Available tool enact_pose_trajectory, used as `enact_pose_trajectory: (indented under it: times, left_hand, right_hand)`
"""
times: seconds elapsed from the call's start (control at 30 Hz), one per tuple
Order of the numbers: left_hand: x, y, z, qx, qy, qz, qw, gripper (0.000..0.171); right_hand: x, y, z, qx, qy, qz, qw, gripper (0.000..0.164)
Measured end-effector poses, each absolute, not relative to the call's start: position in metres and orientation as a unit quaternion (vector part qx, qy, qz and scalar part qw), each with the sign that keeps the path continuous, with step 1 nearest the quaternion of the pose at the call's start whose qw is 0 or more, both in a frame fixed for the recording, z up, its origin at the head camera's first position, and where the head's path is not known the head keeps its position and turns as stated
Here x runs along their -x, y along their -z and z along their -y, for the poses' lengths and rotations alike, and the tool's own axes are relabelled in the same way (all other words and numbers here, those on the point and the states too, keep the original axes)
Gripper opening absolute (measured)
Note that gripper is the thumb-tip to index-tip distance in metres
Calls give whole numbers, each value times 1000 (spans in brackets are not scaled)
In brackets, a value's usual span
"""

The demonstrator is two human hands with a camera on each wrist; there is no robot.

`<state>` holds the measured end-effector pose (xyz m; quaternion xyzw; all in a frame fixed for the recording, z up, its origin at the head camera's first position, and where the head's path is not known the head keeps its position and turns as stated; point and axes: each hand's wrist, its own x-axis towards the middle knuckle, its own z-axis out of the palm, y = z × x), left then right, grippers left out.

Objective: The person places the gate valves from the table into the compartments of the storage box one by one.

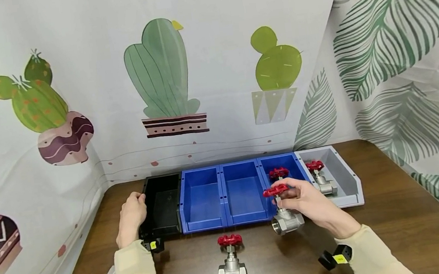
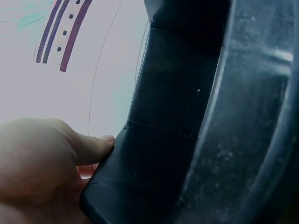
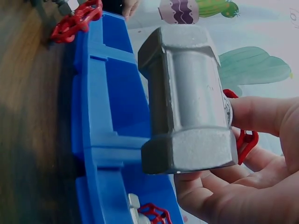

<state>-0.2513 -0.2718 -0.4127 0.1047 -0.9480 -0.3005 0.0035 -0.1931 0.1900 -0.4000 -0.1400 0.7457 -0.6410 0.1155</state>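
At the left end of the bin row, my left hand (image 1: 132, 214) grips the side rim of a black bin (image 1: 164, 210); its thumb lies along the edge in the left wrist view. My right hand (image 1: 311, 201) holds a metal gate valve (image 1: 287, 222) by the neck under its red handwheel. The valve's silver body (image 3: 191, 98) hangs in front of the rightmost blue bin (image 1: 297, 171). Inside that bin is another valve, partly hidden, whose red handwheel (image 1: 279, 173) shows. A further valve (image 1: 233, 272) lies on the table between my arms.
Two more blue bins, one left (image 1: 202, 198) and one middle (image 1: 244, 193), stand beside the black one. A grey bin (image 1: 346, 181) closes the row at the right, with a valve (image 1: 324, 186) in it. Behind the wooden table (image 1: 409, 205) hangs a printed cloth (image 1: 223, 63).
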Motion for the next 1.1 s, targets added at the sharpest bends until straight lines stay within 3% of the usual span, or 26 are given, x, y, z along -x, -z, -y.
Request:
enact_pose_trajectory:
  times: [0.43, 1.1]
  left_hand:
    - [252, 412, 271, -107, 305, 946, 10, 35]
    - [251, 410, 270, -115, 302, 946, -24, 40]
  right_hand:
    - [216, 395, -164, 107, 657, -743, 72, 43]
    - [247, 396, -128, 77, 657, -749, 31, 45]
